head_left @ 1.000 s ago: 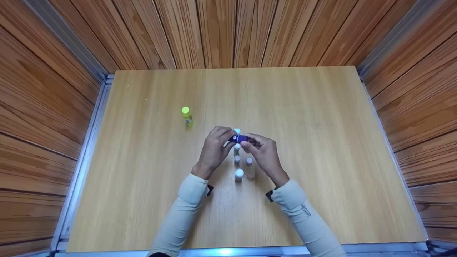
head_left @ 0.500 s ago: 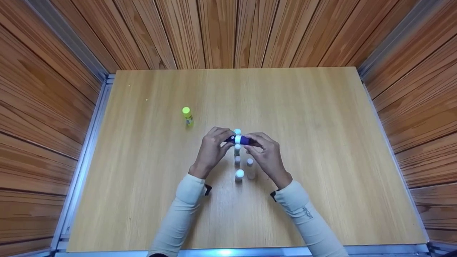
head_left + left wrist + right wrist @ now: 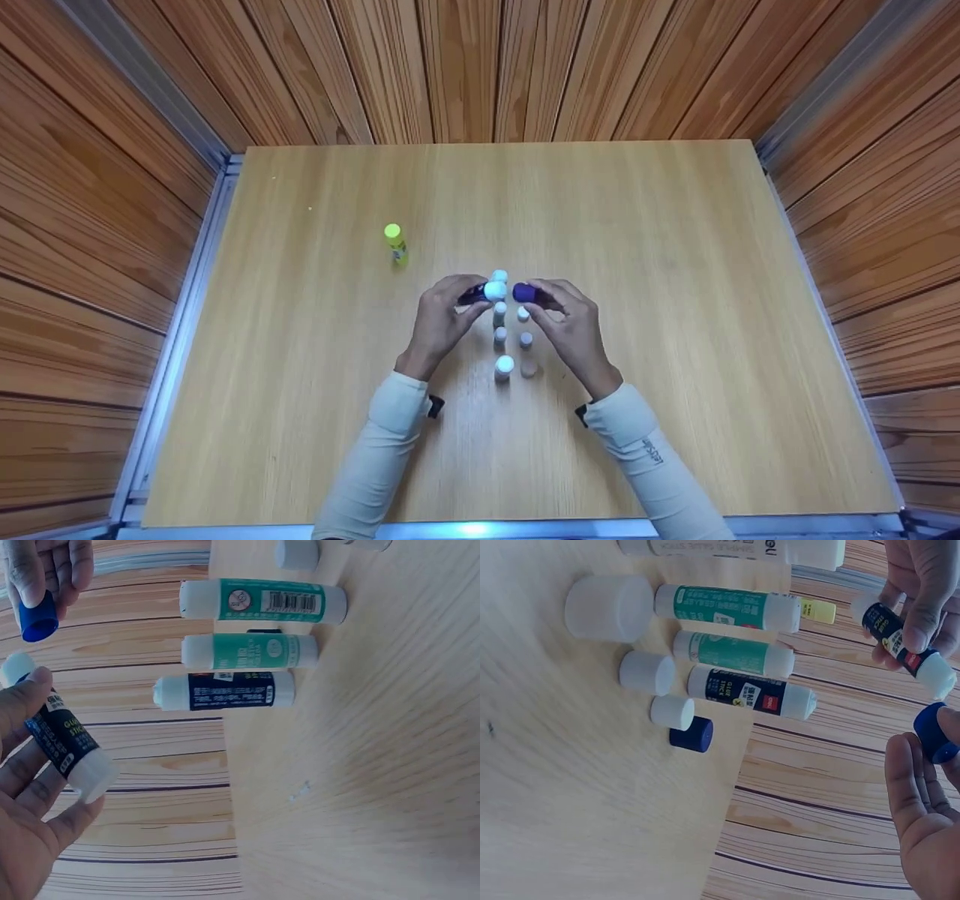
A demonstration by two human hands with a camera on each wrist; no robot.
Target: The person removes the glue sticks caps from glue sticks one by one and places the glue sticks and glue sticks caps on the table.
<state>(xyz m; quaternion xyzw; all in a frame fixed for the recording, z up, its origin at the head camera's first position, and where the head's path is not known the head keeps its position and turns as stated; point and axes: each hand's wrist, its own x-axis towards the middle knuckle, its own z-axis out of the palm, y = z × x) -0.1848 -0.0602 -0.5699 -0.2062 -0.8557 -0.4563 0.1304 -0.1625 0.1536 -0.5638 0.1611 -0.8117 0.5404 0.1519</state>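
My left hand (image 3: pixel 463 300) grips a dark blue glue stick (image 3: pixel 484 291), held level above the table with its white end toward the right; the same stick (image 3: pixel 66 748) shows in the left wrist view. My right hand (image 3: pixel 546 304) pinches the stick's blue cap (image 3: pixel 523 292), a small gap away from the stick. In the right wrist view that blue cap (image 3: pixel 934 732) sits at my fingertips, with the glue stick (image 3: pixel 904 646) above it.
Below my hands several glue sticks stand on the wooden table (image 3: pixel 675 262): two green ones (image 3: pixel 727 607) (image 3: pixel 735 652) and a dark one (image 3: pixel 750 694). Loose white caps (image 3: pixel 646 673) and a blue cap (image 3: pixel 691 735) lie beside them. A yellow-green stick (image 3: pixel 394 241) stands apart, left.
The blue cap has come off the dark blue stick. My right hand has drawn it to the right, and the stick's white end now shows.
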